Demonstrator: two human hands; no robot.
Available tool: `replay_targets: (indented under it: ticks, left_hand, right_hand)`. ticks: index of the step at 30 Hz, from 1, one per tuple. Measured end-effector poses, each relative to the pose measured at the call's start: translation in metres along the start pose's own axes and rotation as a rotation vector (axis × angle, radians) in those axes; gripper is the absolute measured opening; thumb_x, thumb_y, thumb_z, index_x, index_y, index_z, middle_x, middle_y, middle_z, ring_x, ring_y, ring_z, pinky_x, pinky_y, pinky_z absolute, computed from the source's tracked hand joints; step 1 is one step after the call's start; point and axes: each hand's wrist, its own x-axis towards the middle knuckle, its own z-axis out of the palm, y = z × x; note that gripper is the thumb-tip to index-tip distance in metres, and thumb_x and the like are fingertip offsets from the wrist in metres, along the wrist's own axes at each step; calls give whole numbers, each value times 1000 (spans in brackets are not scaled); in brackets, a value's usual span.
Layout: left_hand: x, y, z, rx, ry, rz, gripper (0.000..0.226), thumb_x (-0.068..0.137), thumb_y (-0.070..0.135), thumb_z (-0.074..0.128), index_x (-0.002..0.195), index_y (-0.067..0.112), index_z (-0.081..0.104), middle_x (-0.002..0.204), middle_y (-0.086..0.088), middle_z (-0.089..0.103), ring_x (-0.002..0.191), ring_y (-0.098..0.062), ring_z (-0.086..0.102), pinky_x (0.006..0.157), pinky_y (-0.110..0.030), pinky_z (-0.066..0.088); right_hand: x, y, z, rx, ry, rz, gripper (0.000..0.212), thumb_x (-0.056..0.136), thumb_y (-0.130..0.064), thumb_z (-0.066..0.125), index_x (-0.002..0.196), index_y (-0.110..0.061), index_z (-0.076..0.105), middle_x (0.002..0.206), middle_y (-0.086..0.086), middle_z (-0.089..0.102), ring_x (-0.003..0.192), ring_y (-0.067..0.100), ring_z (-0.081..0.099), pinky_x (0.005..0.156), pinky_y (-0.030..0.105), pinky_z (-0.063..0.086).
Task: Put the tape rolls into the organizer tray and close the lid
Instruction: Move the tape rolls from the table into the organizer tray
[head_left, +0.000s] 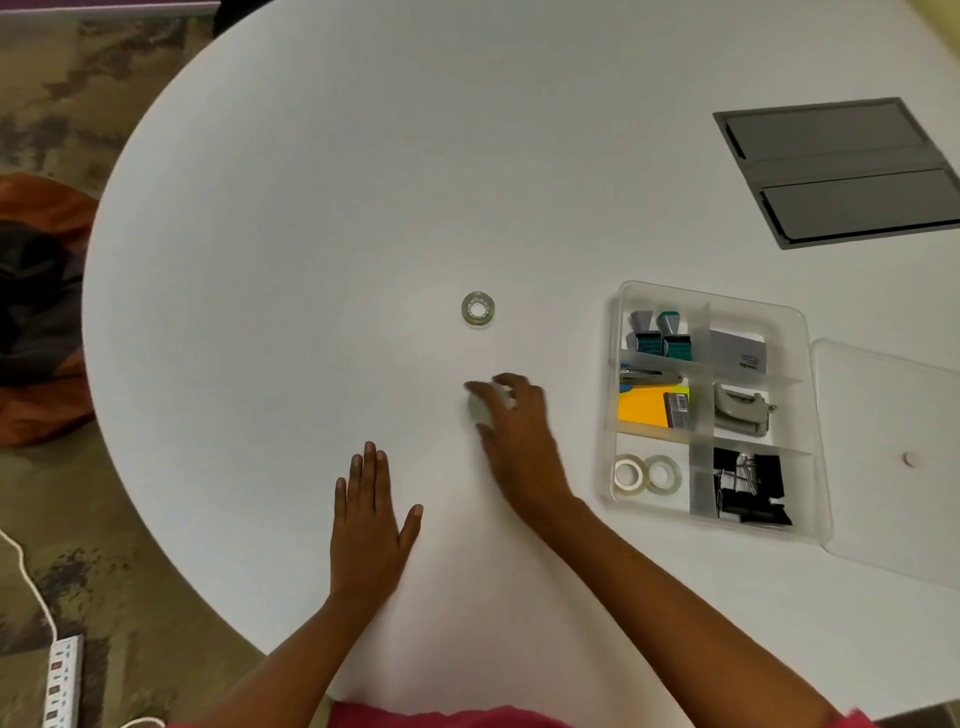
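Note:
A clear tape roll (478, 309) lies flat on the white round table (311, 208), alone near the middle. My right hand (514, 431) is below it, fingers curled around a second, blurred tape roll (480, 408) on the table top. My left hand (370, 514) rests flat on the table, fingers together, holding nothing. The clear organizer tray (815, 415) stands to the right, with two tape rolls (647, 474) in its near left compartment. Its clear lid (893, 457) lies open, flat on the table to the right of the tray.
The tray's other compartments hold stamps (660, 335), a stapler, yellow sticky notes (641, 408), a hole punch (740, 410) and black binder clips (748, 486). A grey cable hatch (841, 171) is set in the table at the far right. A power strip (62, 680) lies on the floor.

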Motion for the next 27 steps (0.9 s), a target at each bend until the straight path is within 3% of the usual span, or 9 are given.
replay_targets:
  ticks: [2, 5, 10, 17, 21, 27]
  left_hand:
    - [-1, 0, 0, 0, -2, 1, 77, 91, 55, 19, 150, 12, -4, 161, -4, -5, 149, -20, -6, 121, -41, 9]
    - [0, -1, 0, -7, -1, 8, 77, 91, 55, 20, 150, 12, -4, 161, -4, -5, 148, -19, -8, 121, -41, 8]
    - [0, -1, 0, 7, -2, 9, 77, 91, 57, 15, 150, 12, -5, 161, -5, -5, 148, -19, -7, 121, -42, 9]
    - [1, -1, -1, 0, -16, 13, 78, 90, 59, 11, 149, 10, -4, 160, -6, -4, 148, -21, -4, 120, -44, 10]
    - [0, 0, -3, -4, -24, 10, 79, 90, 59, 11, 150, 10, -3, 160, -6, -3, 148, -21, -4, 121, -44, 10]
    - [0, 1, -5, -12, -35, 14, 79, 90, 60, 10, 149, 10, -4, 160, -6, -4, 148, -20, -6, 121, -43, 8]
  right_hand:
    - [-8, 14, -32, 78, 129, 82, 49, 81, -2, 66, 126, -15, 51, 124, 9, 51, 112, 24, 48, 92, 21, 39]
    - [-24, 46, -76, 99, 272, 299, 47, 76, -8, 76, 116, -6, 53, 112, 13, 60, 97, 30, 58, 86, 40, 50]
    - [-55, 98, -109, -115, 190, 537, 46, 74, -5, 76, 112, -5, 51, 110, 15, 60, 99, 33, 56, 81, 41, 48]
    - [-73, 116, -93, -277, 143, 463, 29, 77, 7, 70, 102, 4, 56, 100, 26, 63, 88, 40, 60, 71, 40, 49]
    - [-72, 114, -82, -353, 227, 433, 10, 82, 13, 60, 91, 10, 61, 94, 29, 64, 77, 42, 63, 62, 38, 50]
    - [-64, 103, -86, -355, 340, 414, 20, 79, 19, 59, 94, 9, 65, 93, 28, 66, 79, 42, 64, 66, 42, 54]
